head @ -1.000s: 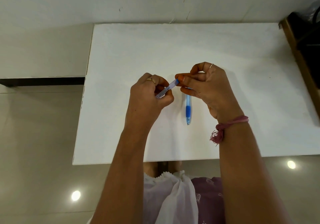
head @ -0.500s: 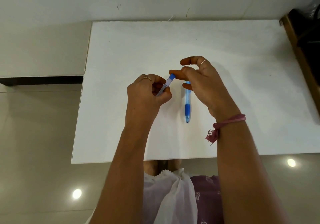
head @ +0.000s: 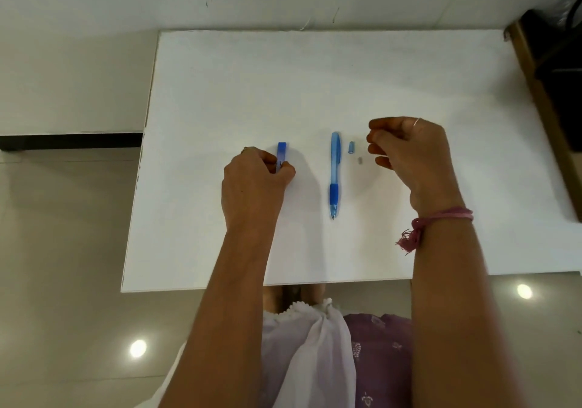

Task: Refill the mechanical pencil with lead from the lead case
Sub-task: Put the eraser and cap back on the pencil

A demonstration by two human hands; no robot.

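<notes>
The blue mechanical pencil (head: 334, 174) lies on the white table (head: 315, 77), tip toward me. Just to its right lie its small blue end cap (head: 351, 147) and a tiny grey eraser piece (head: 359, 160). My left hand (head: 252, 184) presses the clear lead case (head: 281, 152) with its blue cap down on the table, left of the pencil. My right hand (head: 406, 149) hovers to the right of the cap and eraser with thumb and forefinger pinched. Anything between those fingertips is too thin to see.
A dark wooden piece of furniture (head: 554, 92) stands against the table's right edge. The tiled floor (head: 63, 250) lies to the left of and below the table. My lap, in white and purple cloth (head: 330, 344), is at the near edge.
My hands have parted. The left carried the lead case down and left onto the table. The right moved right, uncovering the pencil's top, the end cap and the eraser piece.
</notes>
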